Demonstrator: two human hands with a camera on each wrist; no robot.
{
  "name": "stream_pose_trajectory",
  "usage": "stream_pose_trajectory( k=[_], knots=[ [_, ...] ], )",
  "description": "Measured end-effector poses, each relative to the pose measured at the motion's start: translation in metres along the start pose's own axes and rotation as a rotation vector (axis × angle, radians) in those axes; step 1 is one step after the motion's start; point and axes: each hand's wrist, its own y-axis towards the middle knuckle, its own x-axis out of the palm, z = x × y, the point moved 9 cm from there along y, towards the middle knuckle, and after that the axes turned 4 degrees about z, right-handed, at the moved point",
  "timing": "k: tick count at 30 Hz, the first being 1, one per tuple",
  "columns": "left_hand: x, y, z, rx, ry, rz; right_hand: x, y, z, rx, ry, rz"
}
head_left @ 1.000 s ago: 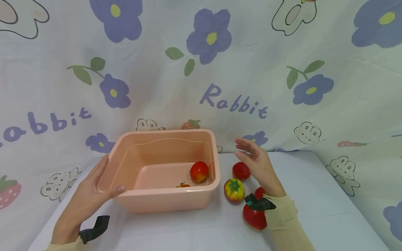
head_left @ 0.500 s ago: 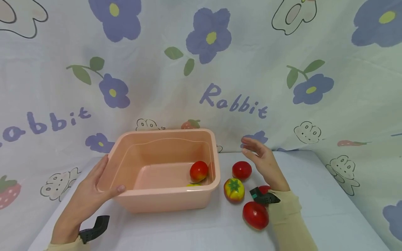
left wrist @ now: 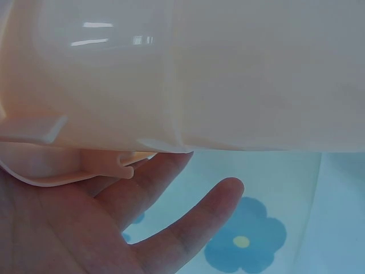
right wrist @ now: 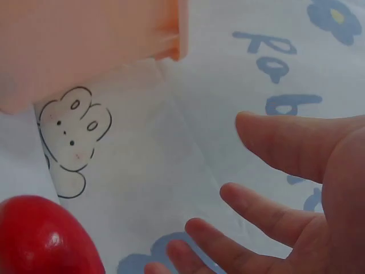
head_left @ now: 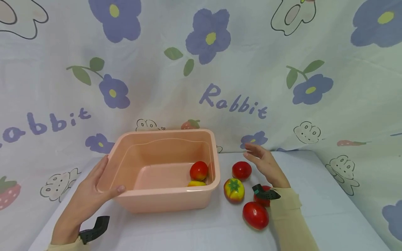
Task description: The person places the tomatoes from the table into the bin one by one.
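My left hand holds the left front corner of a peach plastic bin, its thumb over the front rim and fingers along the left side. In the left wrist view two fingers stretch out below the bin's wall. A glossy red-and-yellow toy fruit lies in the bin's right end, with a yellow one partly hidden behind the front rim. To the right of the bin, my right hand hovers with fingers spread and nothing in them, just beside a red toy fruit.
On the white tabletop lie a yellow-red fruit with a green star-shaped top, a large red fruit and another red fruit, partly covered by the right wrist's black strap. A printed curtain hangs behind.
My right hand has drawn away from the bin to the right and dipped slightly. The half-hidden fruit in the bin has rolled rightward, now showing yellow. My left hand has stayed still.
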Motion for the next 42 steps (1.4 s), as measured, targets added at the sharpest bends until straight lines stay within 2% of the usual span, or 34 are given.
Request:
stream_pose_trajectory(
  k=[13, 25, 35, 42],
  knots=[
    [-0.001, -0.002, -0.002, 0.012, 0.006, 0.0, 0.006, 0.008, 0.021, 0.074, -0.109, -0.039],
    [0.001, -0.001, -0.002, -0.02, -0.009, -0.008, 0.016, 0.009, 0.04, 0.163, -0.207, -0.088],
    [0.001, -0.001, -0.002, -0.014, 0.005, -0.003, 0.025, 0.008, 0.05, 0.202, -0.182, -0.111],
    [0.001, -0.001, -0.002, -0.027, 0.023, -0.011, 0.026, 0.006, 0.054, 0.215, -0.237, -0.115]
  ],
)
